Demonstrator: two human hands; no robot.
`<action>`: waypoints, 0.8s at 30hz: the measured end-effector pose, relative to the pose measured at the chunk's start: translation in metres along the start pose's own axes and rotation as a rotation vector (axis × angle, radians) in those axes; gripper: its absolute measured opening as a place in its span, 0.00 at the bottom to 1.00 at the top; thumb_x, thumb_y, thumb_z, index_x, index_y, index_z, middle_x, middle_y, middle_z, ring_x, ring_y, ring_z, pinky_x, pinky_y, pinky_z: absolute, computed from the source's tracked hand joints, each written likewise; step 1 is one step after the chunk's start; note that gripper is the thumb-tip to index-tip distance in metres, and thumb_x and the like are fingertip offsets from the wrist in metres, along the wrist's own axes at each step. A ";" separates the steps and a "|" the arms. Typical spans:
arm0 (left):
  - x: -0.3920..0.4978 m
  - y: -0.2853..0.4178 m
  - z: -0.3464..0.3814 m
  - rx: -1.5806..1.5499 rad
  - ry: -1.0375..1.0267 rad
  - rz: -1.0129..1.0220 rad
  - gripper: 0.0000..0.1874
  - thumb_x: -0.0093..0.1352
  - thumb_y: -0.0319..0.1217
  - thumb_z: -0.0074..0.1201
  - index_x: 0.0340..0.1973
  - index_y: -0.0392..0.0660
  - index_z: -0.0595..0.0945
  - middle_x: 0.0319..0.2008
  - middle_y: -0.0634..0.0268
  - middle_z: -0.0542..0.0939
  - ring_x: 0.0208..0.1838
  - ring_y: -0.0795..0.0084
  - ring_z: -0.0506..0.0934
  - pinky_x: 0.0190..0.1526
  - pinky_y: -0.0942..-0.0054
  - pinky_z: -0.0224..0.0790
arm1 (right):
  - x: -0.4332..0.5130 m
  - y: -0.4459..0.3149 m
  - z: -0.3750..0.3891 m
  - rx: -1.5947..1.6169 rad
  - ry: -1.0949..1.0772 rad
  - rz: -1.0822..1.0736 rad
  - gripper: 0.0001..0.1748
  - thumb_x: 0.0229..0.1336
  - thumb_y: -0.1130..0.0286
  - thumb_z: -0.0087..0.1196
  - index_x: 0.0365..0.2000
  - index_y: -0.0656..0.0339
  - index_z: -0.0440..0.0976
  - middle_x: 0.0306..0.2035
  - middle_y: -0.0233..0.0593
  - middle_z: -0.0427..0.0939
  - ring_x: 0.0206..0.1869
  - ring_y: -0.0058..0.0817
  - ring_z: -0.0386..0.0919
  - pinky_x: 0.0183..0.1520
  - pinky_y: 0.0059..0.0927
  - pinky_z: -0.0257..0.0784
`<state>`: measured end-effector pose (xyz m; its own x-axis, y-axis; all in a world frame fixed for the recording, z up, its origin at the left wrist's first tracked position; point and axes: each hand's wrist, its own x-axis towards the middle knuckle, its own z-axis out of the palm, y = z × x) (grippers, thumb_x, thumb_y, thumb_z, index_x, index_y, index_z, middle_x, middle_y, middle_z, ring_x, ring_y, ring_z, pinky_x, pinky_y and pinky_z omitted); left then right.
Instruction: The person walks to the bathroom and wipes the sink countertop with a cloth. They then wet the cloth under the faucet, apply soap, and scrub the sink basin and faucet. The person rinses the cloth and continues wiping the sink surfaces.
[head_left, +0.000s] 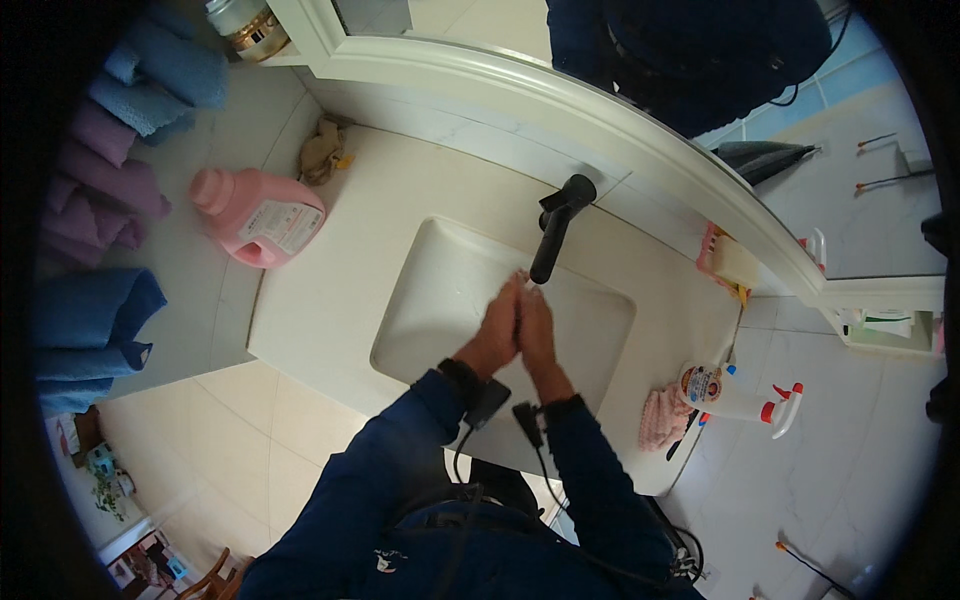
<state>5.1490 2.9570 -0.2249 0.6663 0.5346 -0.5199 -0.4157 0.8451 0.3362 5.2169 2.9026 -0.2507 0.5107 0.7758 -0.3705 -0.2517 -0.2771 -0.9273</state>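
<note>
Over the white washbasin (439, 285), my left hand (493, 330) and my right hand (537, 328) meet palm to palm with fingers stretched forward. Their fingertips are just below the spout of the black faucet (553, 236). A small bright patch shows at the fingertips; whether water is running is not clear. The space between my palms is hidden, so I cannot see whether anything is held there. A black strap with a small device and cable circles each wrist, at the cuffs of the dark blue jacket (390, 435).
On the pale countertop (330, 300), a pink detergent bottle (259, 217) stands left. A white spray bottle (731, 394) and pink cloth (664, 420) are right, with soap (731, 259) behind. A white-framed mirror cabinet (600, 120) overhangs the back. Blue towels (90, 307) hang left.
</note>
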 end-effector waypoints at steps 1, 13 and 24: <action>0.002 0.000 0.000 -0.052 0.039 0.055 0.18 0.81 0.44 0.43 0.56 0.46 0.74 0.52 0.64 0.76 0.56 0.71 0.74 0.59 0.68 0.68 | 0.001 0.003 0.001 -0.114 -0.001 -0.031 0.28 0.77 0.55 0.38 0.65 0.66 0.65 0.61 0.44 0.72 0.62 0.32 0.71 0.65 0.33 0.64; 0.007 0.015 0.001 -0.074 -0.070 -0.060 0.17 0.79 0.44 0.46 0.53 0.45 0.77 0.42 0.66 0.79 0.50 0.70 0.76 0.55 0.66 0.70 | -0.008 -0.026 0.004 -0.300 0.095 -0.479 0.21 0.75 0.64 0.42 0.56 0.69 0.72 0.48 0.49 0.78 0.50 0.39 0.77 0.55 0.38 0.71; 0.024 0.032 -0.020 0.136 -0.087 0.085 0.24 0.77 0.33 0.49 0.65 0.36 0.70 0.58 0.59 0.73 0.58 0.68 0.73 0.62 0.66 0.67 | -0.014 -0.030 0.011 -0.676 0.342 -0.342 0.21 0.59 0.60 0.62 0.45 0.66 0.76 0.35 0.47 0.78 0.40 0.48 0.78 0.45 0.45 0.73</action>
<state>5.1396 2.9970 -0.2425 0.6859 0.5960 -0.4175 -0.3886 0.7851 0.4824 5.2078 2.9063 -0.2170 0.7183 0.6944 0.0426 0.4553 -0.4230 -0.7834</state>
